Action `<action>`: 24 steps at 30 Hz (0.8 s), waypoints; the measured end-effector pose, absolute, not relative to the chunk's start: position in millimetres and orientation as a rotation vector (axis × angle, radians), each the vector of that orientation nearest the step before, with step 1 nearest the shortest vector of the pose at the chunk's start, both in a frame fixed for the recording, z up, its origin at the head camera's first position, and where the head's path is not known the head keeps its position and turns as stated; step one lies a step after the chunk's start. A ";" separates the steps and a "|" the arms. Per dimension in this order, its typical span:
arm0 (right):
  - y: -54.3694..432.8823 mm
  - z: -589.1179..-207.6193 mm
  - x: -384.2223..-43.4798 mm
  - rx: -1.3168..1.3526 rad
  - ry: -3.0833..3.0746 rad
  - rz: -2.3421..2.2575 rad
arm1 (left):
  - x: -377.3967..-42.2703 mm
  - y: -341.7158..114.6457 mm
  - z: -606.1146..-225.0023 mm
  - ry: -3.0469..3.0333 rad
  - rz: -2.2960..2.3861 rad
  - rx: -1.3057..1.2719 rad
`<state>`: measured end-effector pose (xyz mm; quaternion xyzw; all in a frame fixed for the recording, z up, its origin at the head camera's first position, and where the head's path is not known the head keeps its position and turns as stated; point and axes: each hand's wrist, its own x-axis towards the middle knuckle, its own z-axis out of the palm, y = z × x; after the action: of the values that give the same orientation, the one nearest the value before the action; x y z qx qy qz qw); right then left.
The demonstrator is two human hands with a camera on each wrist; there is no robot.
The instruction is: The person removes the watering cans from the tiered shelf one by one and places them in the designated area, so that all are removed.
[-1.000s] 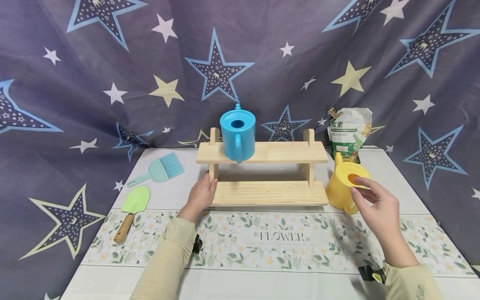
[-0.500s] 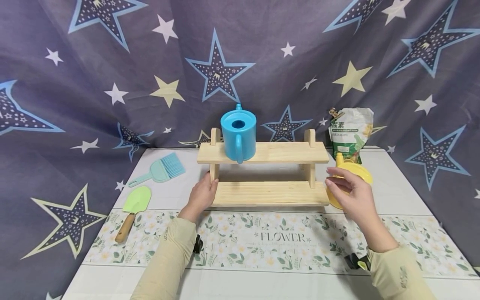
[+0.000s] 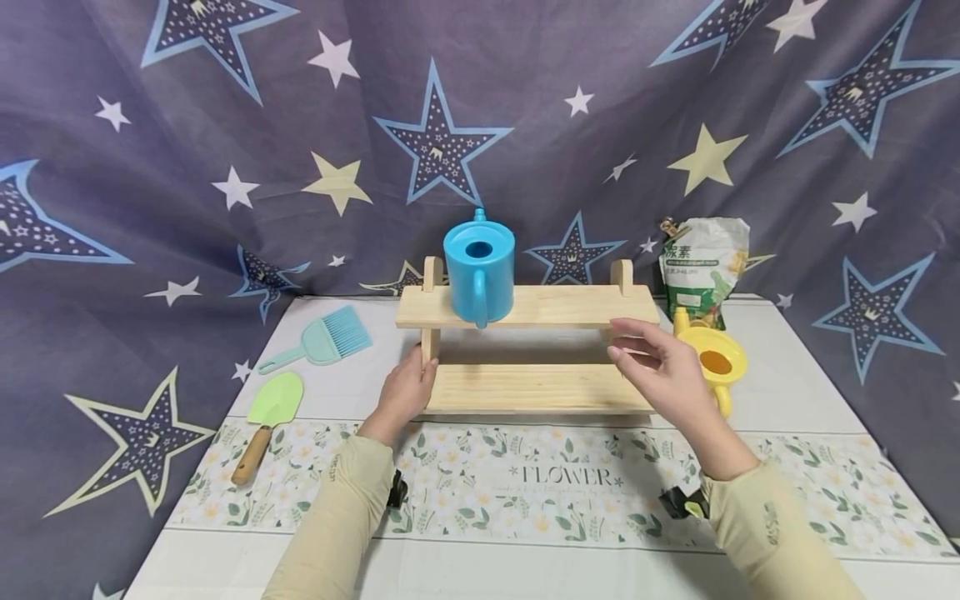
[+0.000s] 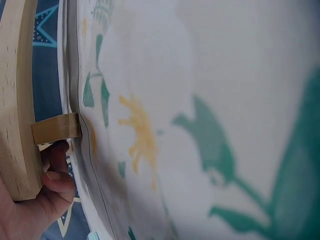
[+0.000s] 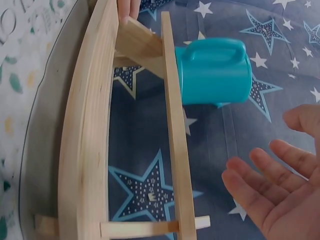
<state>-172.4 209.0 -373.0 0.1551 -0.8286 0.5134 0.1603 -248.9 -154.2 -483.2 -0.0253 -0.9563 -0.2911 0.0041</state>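
Note:
A two-tier wooden shelf stands on the table, and a blue watering can sits upright on its top board. My left hand grips the left end of the lower board; in the left wrist view, curled fingers show by the board's end. Out in front of the shelf's right end, my right hand is held in the air with nothing in it. Its fingers are spread and slightly bent in the right wrist view. Behind that hand, a yellow watering can is partly hidden.
At the back right a white and green bag with a clip stands against the starry curtain. To the left lie a pale blue dustpan and brush and a green trowel with a wooden handle. A floral strip crosses the table.
From over the yellow watering can, my right hand has moved left to the shelf's right end. The yellow can shows more again. My left hand has stayed on the shelf.

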 end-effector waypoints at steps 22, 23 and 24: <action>167.5 -371.3 -200.0 0.577 -2.344 1.638 | -250.0 -154.3 -484.4 -2.980 -0.926 -0.071; 165.3 -370.9 -200.4 0.577 -2.340 1.654 | -250.1 -154.5 -484.5 -2.979 -0.925 -0.075; 163.2 -370.5 -201.1 0.578 -2.338 1.662 | -250.2 -154.7 -484.4 -2.979 -0.924 -0.077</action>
<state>-201.1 163.2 -370.5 0.1963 -0.7944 0.5647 0.1073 -250.2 -154.7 -484.4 -0.0248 -0.9548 -0.2961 0.0110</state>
